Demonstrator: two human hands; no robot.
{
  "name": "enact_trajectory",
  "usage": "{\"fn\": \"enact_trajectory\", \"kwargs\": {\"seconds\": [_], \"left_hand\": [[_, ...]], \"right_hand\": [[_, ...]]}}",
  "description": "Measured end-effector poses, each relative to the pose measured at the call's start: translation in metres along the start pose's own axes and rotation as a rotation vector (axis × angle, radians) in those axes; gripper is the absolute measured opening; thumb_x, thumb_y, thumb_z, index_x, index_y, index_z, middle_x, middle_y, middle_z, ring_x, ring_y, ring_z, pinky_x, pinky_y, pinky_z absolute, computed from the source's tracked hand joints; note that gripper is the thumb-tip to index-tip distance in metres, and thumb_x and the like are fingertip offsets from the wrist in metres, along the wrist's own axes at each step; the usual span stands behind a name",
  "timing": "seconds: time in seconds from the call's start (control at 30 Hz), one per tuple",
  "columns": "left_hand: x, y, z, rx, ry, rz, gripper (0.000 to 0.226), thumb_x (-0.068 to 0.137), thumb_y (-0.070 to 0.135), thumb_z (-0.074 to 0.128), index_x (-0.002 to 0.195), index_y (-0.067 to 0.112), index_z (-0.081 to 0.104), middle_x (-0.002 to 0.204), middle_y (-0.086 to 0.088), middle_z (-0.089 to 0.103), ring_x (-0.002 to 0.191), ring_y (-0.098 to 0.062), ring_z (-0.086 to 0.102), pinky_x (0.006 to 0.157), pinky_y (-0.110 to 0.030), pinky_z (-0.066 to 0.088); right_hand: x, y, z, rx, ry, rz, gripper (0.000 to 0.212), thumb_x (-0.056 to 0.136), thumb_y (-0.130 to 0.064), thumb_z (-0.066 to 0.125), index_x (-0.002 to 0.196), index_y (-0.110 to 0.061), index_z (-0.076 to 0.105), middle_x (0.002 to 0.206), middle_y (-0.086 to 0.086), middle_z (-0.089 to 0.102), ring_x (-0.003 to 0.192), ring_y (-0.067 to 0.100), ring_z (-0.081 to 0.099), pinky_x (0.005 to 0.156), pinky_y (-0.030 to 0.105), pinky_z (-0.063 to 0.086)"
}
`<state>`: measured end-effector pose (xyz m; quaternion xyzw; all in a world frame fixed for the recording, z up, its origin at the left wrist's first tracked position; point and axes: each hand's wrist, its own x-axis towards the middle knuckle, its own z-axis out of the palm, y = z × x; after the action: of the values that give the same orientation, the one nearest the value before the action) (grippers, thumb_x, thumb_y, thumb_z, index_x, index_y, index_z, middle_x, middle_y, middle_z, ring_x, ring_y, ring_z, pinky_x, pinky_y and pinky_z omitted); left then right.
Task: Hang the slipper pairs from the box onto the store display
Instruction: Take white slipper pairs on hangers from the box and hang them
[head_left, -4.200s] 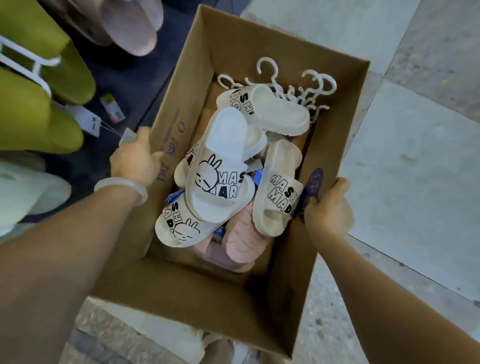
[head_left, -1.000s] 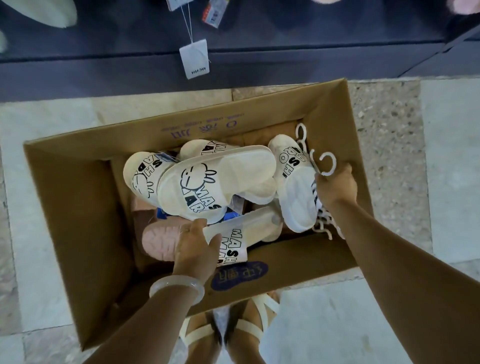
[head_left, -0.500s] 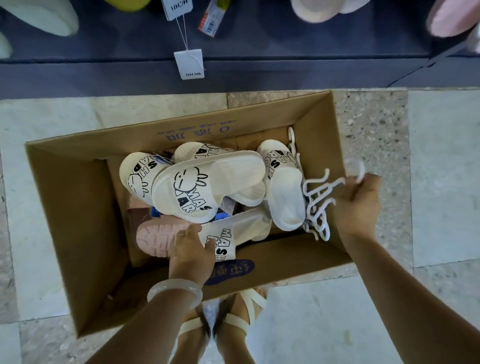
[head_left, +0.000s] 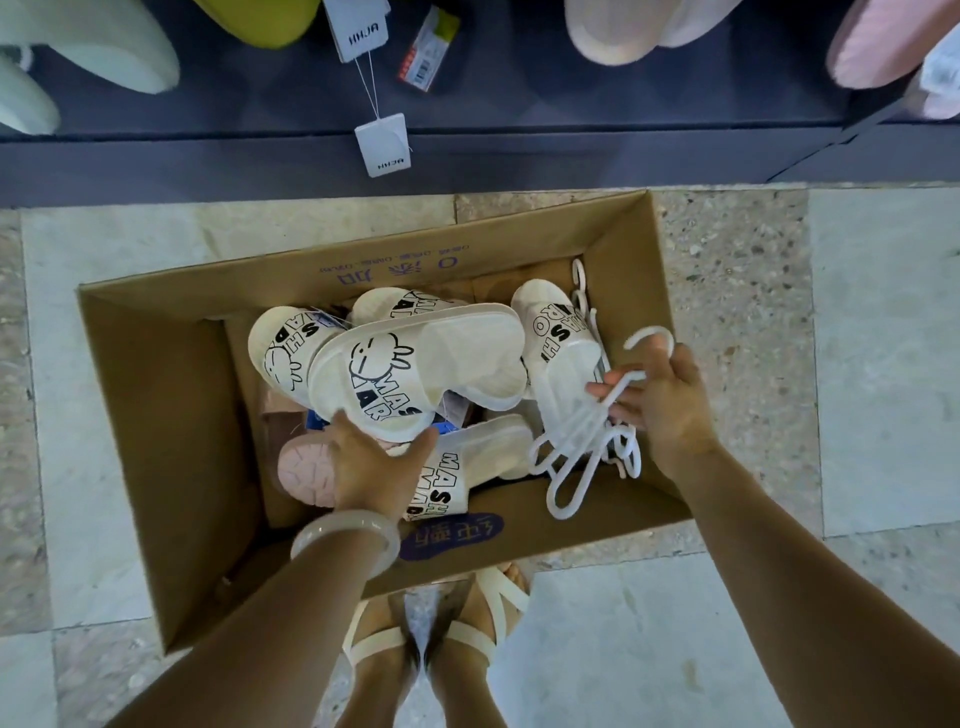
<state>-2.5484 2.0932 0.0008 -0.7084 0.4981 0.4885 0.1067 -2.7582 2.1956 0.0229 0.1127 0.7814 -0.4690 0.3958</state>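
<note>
While the box (head_left: 171, 415) stood open on the floor (head_left: 883, 364) below the display (head_left: 519, 156), both hands were inside it. The left hand (head_left: 371, 467) reached under the toe of the top slipper (head_left: 415, 374), a white one with a rabbit drawing; its fingers were hidden under the slipper and the thumb was spread, so I cannot tell if it really gripped. Other white slippers (head_left: 563, 353) with black letters lay around the top slipper, and a pink slipper (head_left: 306, 470) lay sole up just left of the left hand. The right hand (head_left: 665, 410) was at the right side of the box and held a bunch of white hangers (head_left: 576, 452) with curled fingers; the hangers hung down from the hand, over the right part of the box. Above the box, on the display, hung pale, yellow and pink slippers, and a paper tag (head_left: 383, 144) hung on a string. Two feet in sandals (head_left: 431, 644) stood just below the box
</note>
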Motion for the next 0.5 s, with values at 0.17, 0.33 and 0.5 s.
{"fn": "enact_trajectory", "kwargs": {"seconds": [0.17, 0.33, 0.5], "left_hand": [[0.023, -0.002, 0.000, -0.013, 0.081, -0.110, 0.095, 0.077, 0.021, 0.073, 0.147, 0.012, 0.010, 0.145, -0.017, 0.035, 0.131, -0.036, 0.037, 0.105, -0.046, 0.036], [0.029, -0.044, 0.016, 0.058, -0.020, -0.292, 0.068, 0.076, 0.020, 0.072, 0.133, 0.003, 0.039, 0.127, -0.018, 0.051, 0.111, -0.034, 0.054, 0.089, -0.039, 0.049], [0.034, -0.056, 0.028, 0.127, -0.083, -0.294, 0.079, 0.078, 0.022, 0.073, 0.140, 0.012, 0.025, 0.139, -0.016, 0.036, 0.123, -0.034, 0.044, 0.098, -0.042, 0.045]], "right_hand": [[0.003, 0.029, 0.035, -0.058, -0.143, 0.075, 0.013, 0.090, -0.012, 0.060, 0.101, -0.006, 0.056, 0.064, 0.006, 0.061, 0.057, 0.022, 0.060, 0.057, 0.032, 0.056], [-0.004, 0.045, 0.085, -0.349, -0.417, 0.223, 0.024, 0.080, -0.001, 0.067, 0.099, -0.011, 0.056, 0.077, 0.008, 0.062, 0.050, 0.021, 0.061, 0.070, 0.041, 0.058], [0.015, 0.080, 0.120, -0.537, -0.450, 0.423, 0.073, 0.075, 0.000, 0.054, 0.136, -0.025, 0.024, 0.114, 0.022, 0.052, 0.075, 0.032, 0.069, 0.068, 0.041, 0.060]]}}
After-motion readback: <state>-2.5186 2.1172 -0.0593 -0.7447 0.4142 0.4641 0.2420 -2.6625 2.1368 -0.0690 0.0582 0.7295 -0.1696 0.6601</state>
